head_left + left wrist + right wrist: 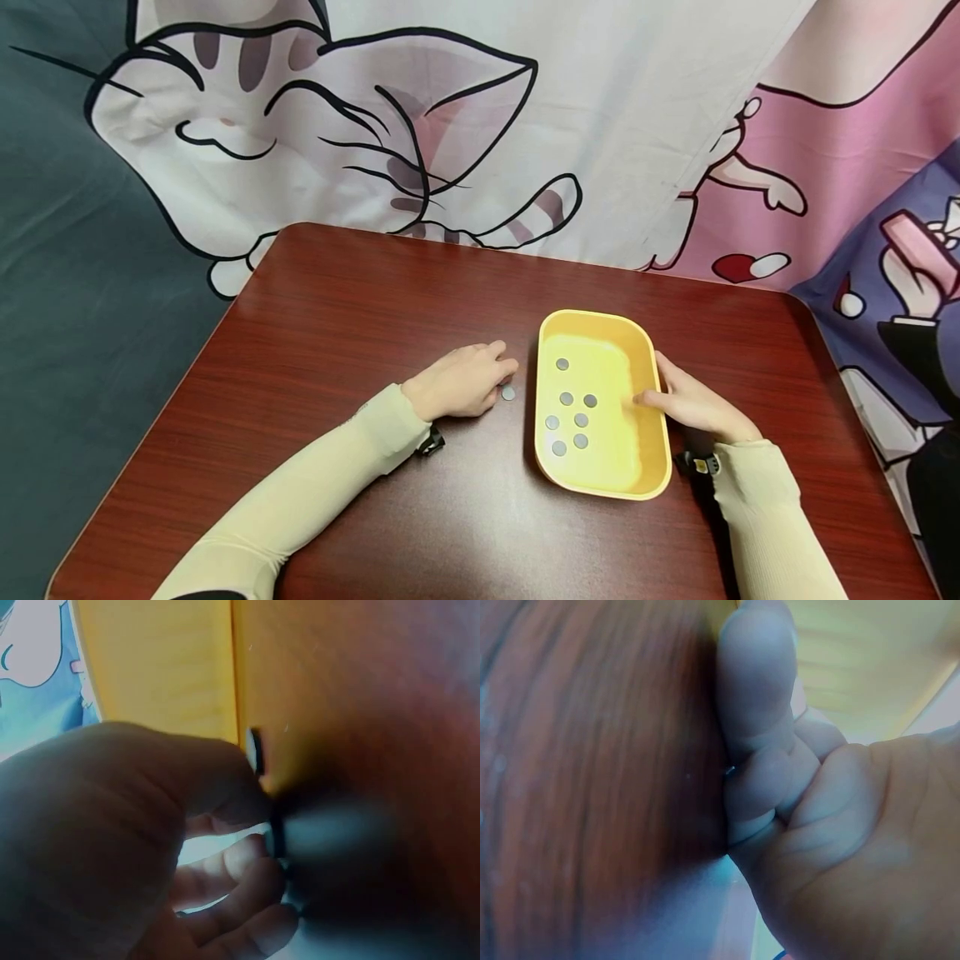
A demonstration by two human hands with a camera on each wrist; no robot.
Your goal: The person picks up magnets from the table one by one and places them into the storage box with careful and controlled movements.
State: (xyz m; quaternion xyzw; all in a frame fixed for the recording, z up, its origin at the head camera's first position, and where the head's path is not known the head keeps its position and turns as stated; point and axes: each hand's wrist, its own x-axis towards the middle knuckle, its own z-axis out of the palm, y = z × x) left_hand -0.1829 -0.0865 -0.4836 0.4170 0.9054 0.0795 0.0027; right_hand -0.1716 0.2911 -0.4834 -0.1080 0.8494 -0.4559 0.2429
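A yellow plastic box (pixel 607 467) stands on the table, with several round grey coins (pixel 581 420) lying on the left part of its floor. At the box's right wall, my right hand (pixel 701 404) grips the rim, thumb over the inside and fingers outside. To the left of the box my left hand (pixel 461 383) is low over the tabletop with bent fingers. In the left wrist view a dark coin (pixel 276 834) sits between the thumb and fingertips, hidden in the head view. Another coin (pixel 508 392) lies on the table just beside those fingers, apart from the box.
Under everything is a reddish-brown wooden table (pixel 360 292) with rounded corners. A printed cartoon cloth (pixel 615 100) hangs behind its far edge. Something black (pixel 933 500) shows at the far right, beyond the table.
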